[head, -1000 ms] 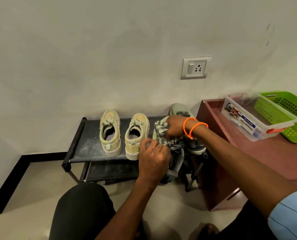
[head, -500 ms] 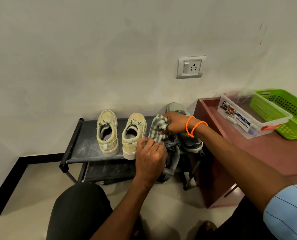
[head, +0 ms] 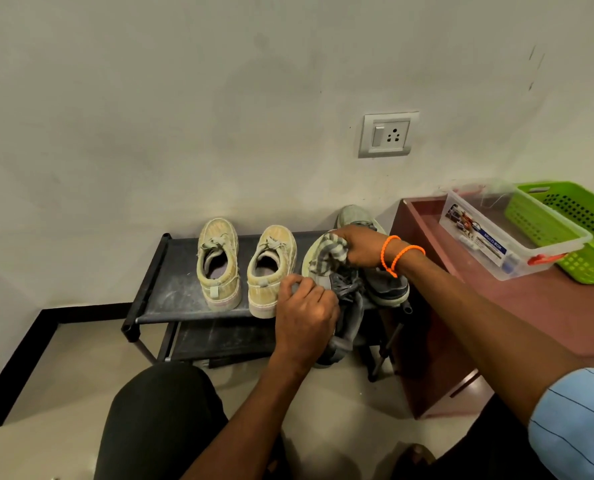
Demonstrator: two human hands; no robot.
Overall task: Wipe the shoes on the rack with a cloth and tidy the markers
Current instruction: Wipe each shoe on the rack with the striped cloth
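— Gripping what, exactly?
— The left hand [head: 306, 315] has its fingers curled round a grey shoe [head: 345, 320], held tilted at the front edge of the black rack [head: 170, 289]. The right hand [head: 361, 249] bunches a striped cloth [head: 328, 256] in closed fingers and presses it on that shoe's pale sole.
— Other shoes?
— Two yellowish ones [head: 219, 265] stand side by side on the top shelf, toes to the wall; another grey shoe [head: 385, 289] sits behind the right wrist.
— Any writing?
— Only on the clear box [head: 517, 244] on the brown table [head: 548, 306]: its blue label reads "MULTI BOX". A green basket [head: 579, 237] stands just beside it. Markers I can't make out.
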